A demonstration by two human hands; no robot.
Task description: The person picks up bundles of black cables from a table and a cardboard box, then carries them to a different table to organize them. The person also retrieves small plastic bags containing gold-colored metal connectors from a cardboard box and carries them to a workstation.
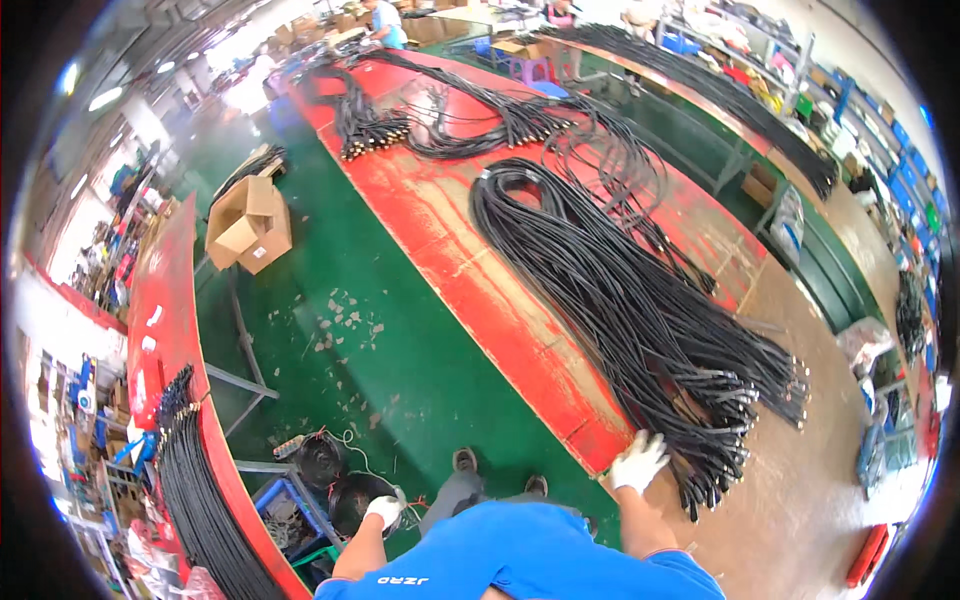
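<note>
My right hand [640, 462], in a white glove, rests with fingers spread at the red worktable's [490, 330] near edge. Beside its fingertips lie the metal-tipped ends of a big bundle of black cables [600, 290], folded into a loop at the far end. My left hand [383, 511], also gloved in white, hangs low at my left, away from the table. Nearest to it is a black tub [352, 500], with a thin pale wire curving by. Its fingers are too small and blurred to read.
Further along the table lie more cable bundles [370, 125]. To my left, a second red table [165, 310] carries straight black cables [205, 500]. A cardboard box [250, 225] stands beyond it. A blue crate [290, 510] sits low by the tub. A person [385, 25] stands at the far end.
</note>
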